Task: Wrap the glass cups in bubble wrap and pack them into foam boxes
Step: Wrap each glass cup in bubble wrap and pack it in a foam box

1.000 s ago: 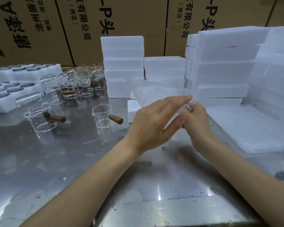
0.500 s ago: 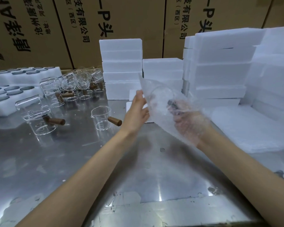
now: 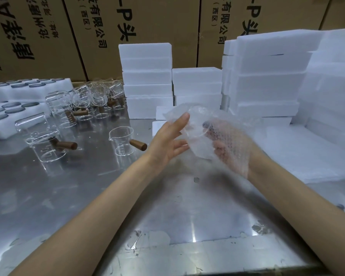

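Note:
Above the table's middle I hold a glass cup [image 3: 196, 134] with a sheet of bubble wrap [image 3: 199, 118] draped over it. My right hand [image 3: 232, 154] lies under the wrap, seen through the bubbles, and its fingers curl up round the cup at its dark handle. My left hand [image 3: 167, 140] is at the sheet's left edge with straight fingers that touch the wrap. White foam boxes [image 3: 147, 76] stand stacked behind my hands. More bare cups with wooden handles stand at the left, the nearest cup [image 3: 124, 142] close to my left wrist.
A cluster of glass cups [image 3: 96, 100] fills the back left of the metal table [image 3: 167, 216]. Foam trays [image 3: 0, 120] with round holes lie at the far left. Tall foam stacks [image 3: 267, 76] and a pile of wrap sheets [image 3: 311, 154] take the right side. Cardboard cartons [image 3: 38, 36] close the back.
The wrap went from a raised flat sheet to a fold over the cup. My left hand let go of the sheet's top edge, dropped lower and now lies flat against it.

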### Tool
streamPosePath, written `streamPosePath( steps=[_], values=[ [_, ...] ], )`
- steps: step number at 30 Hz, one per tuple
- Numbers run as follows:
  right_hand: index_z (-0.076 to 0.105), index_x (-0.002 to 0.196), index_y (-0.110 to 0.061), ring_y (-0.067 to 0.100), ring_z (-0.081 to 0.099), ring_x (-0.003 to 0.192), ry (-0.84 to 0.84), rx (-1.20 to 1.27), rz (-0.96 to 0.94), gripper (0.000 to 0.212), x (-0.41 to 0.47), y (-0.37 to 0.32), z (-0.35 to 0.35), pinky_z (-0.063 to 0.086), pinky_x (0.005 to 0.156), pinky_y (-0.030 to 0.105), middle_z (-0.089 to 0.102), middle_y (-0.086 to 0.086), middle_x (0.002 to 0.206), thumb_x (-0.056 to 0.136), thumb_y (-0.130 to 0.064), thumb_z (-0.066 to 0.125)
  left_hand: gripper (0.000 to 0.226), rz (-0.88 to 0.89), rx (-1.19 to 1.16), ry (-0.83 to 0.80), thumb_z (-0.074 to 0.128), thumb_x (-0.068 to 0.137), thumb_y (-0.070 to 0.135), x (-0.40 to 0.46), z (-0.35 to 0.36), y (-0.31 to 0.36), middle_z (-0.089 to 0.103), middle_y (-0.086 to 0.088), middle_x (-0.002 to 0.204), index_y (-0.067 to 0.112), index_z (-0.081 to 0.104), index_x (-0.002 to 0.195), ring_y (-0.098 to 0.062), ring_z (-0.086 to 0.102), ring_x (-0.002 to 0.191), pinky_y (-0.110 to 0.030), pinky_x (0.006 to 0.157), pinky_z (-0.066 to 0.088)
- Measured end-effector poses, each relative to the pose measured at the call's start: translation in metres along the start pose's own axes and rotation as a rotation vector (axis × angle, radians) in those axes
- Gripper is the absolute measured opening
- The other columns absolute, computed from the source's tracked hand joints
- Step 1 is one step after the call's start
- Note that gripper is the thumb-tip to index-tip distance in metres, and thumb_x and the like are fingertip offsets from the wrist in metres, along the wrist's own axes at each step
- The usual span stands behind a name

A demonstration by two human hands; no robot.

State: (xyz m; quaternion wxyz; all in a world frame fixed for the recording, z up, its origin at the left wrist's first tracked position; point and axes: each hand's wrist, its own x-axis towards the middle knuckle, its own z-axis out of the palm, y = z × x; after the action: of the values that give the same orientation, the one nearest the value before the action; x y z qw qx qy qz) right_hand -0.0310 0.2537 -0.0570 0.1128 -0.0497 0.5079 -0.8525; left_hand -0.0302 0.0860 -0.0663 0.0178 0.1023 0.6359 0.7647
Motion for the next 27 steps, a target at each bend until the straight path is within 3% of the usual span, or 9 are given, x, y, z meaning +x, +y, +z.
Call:
streamPosePath(
  steps=[4,9,12,15,17,19,22,24,27],
  values=[
    [0.063,0.098,-0.008,0.004,0.046,0.038,0.054,-0.062,0.0,0.016,0.001,0.0,-0.003,0.039,0.036,0.014,0.063,0.001,0.074,0.098,-0.014,0.047,0.067,0.078,0.142,0.072,0.075,0.052,0.059,0.003,-0.006,0.001,0.069,0.004,0.102,0.017,0.062,0.103,-0.015,0.067,0.093,-0.031,0.092,0.053],
    [0.069,0.079,-0.012,0.003,0.052,0.047,0.182,-0.376,0.026,0.025,0.001,-0.007,-0.001,0.039,0.046,0.016,0.064,-0.003,0.064,0.096,-0.018,0.052,0.058,0.003,0.229,0.061,0.077,0.051,0.055,0.004,-0.012,-0.005,0.073,0.011,0.091,0.03,0.06,0.101,-0.011,0.07,0.072,-0.023,0.076,0.057],
    [0.066,0.106,-0.01,0.006,0.056,0.053,0.119,-0.705,0.015,0.022,-0.001,-0.014,-0.002,0.045,0.049,0.018,0.068,0.002,0.082,0.096,-0.025,0.054,0.045,-0.095,0.23,0.117,0.075,0.065,0.052,0.006,-0.01,-0.01,0.067,0.003,0.102,0.026,0.061,0.099,-0.014,0.073,0.074,-0.021,0.065,0.056],
    [0.054,0.123,-0.024,0.007,0.068,0.057,0.055,-0.914,0.014,0.033,-0.004,-0.022,-0.005,0.049,0.047,0.015,0.07,-0.003,0.101,0.094,-0.04,0.054,0.031,-0.14,0.172,0.252,0.072,0.076,0.05,0.009,-0.013,-0.009,0.057,0.004,0.099,0.027,0.057,0.091,-0.016,0.074,0.071,-0.022,0.058,0.056],
    [0.06,0.112,-0.03,0.006,0.069,0.065,0.107,-1.026,-0.225,0.021,-0.005,-0.026,-0.007,0.049,0.053,0.017,0.07,-0.005,0.104,0.093,-0.036,0.055,0.03,-0.153,0.124,0.337,0.067,0.08,0.05,0.011,-0.017,-0.008,0.057,0.002,0.1,0.025,0.054,0.09,-0.016,0.073,0.066,-0.021,0.053,0.054],
    [0.067,0.09,-0.031,0.003,0.067,0.075,0.294,-1.019,-0.626,0.013,-0.005,-0.032,-0.01,0.049,0.065,0.018,0.071,-0.012,0.089,0.094,-0.03,0.054,0.03,-0.174,0.046,0.379,0.062,0.083,0.052,0.013,-0.018,-0.007,0.06,-0.004,0.101,0.025,0.05,0.088,-0.015,0.072,0.063,-0.021,0.053,0.054],
    [0.062,0.09,-0.028,-0.001,0.06,0.085,0.503,-0.656,-0.912,0.01,-0.002,-0.04,-0.018,0.045,0.079,0.018,0.066,-0.015,0.088,0.089,-0.032,0.052,0.029,-0.217,-0.11,0.347,0.055,0.087,0.056,0.012,-0.016,-0.006,0.065,-0.009,0.096,0.029,0.043,0.088,-0.016,0.072,0.06,-0.021,0.05,0.054],
    [0.056,0.105,-0.028,-0.009,0.056,0.088,0.483,-0.51,-0.794,0.031,0.001,-0.044,-0.024,0.041,0.08,0.015,0.061,-0.019,0.099,0.082,-0.048,0.059,0.029,-0.245,-0.183,0.294,0.053,0.088,0.057,0.01,-0.014,-0.006,0.07,-0.01,0.087,0.03,0.044,0.091,-0.018,0.072,0.061,-0.021,0.049,0.054],
    [0.032,0.14,-0.029,-0.004,0.05,0.111,0.23,-0.598,-0.362,0.097,0.006,-0.039,-0.032,0.032,0.096,0.027,0.055,-0.023,0.113,0.061,-0.069,0.071,0.04,-0.303,-0.263,0.252,0.051,0.088,0.059,0.008,-0.012,-0.005,0.072,-0.008,0.072,0.022,0.05,0.101,-0.02,0.072,0.063,-0.024,0.051,0.056]
  ],
)
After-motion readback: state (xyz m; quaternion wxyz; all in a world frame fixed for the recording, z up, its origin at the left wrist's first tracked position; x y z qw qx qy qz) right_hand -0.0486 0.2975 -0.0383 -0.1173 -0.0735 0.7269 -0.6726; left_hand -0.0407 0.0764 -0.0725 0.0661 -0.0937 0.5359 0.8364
